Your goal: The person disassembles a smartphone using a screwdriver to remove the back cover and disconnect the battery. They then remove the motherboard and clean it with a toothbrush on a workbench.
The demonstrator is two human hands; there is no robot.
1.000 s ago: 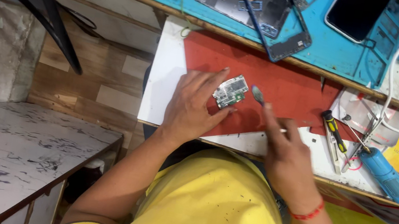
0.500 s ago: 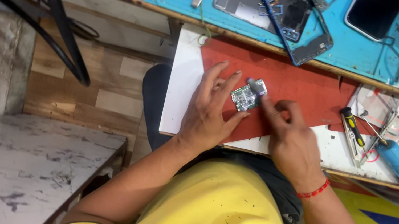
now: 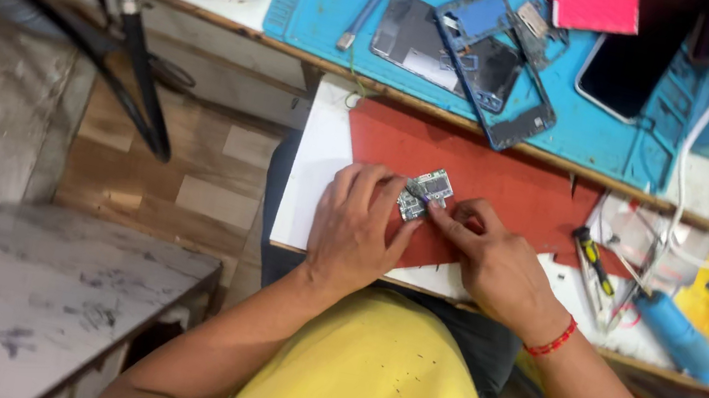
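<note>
Honestly, with both hands, left hand (image 3: 356, 228) and right hand (image 3: 497, 266), pinching that small circuit board (image 3: 426, 192) over the red mat (image 3: 509, 191), I'd keep it flat and go gentle.

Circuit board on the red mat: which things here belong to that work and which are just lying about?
In hand:
small circuit board
left hand
right hand
red mat

Lying about:
blue phone frame
black phone
yellow-handled screwdriver
blue tool
pink box
</note>
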